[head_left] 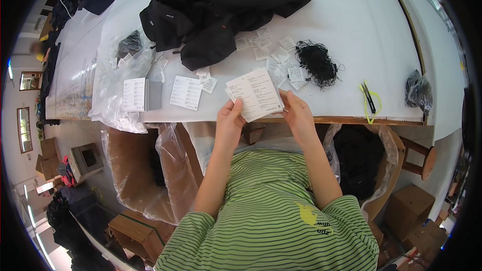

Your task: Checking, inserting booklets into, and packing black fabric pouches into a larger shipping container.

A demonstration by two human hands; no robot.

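At the near edge of the bench: both hands hold up one small stack of white printed cards (255, 94), just above the wooden lip of the bench (351, 30).
Left hand: the left hand (230, 120) grips the stack's near left corner, its fingers (236, 104) closed on the cards with the thumb on top.
Right hand: the right hand (297, 113) holds the stack's right edge, fingers closed behind and thumb in front.
Loose cards, left: two flat white sheets lie side by side left of the hands, a white booklet (134, 94) on a clear plastic bag (113, 95), and a printed sheet (186, 92) to its right.
Small tags: a scatter of little white tags (278, 62), too many and too overlapped to count, lies beyond the stack.
Strings: one tangle of black strings (317, 63) sits just right of the tags.
Bags: a heap of black bags (221, 5) fills the far middle of the bench; the number cannot be told.
Scissors: one pair of scissors (369, 99) with yellow-green handles lies near the right edge.
Right end: one small dark plastic bundle (418, 90).
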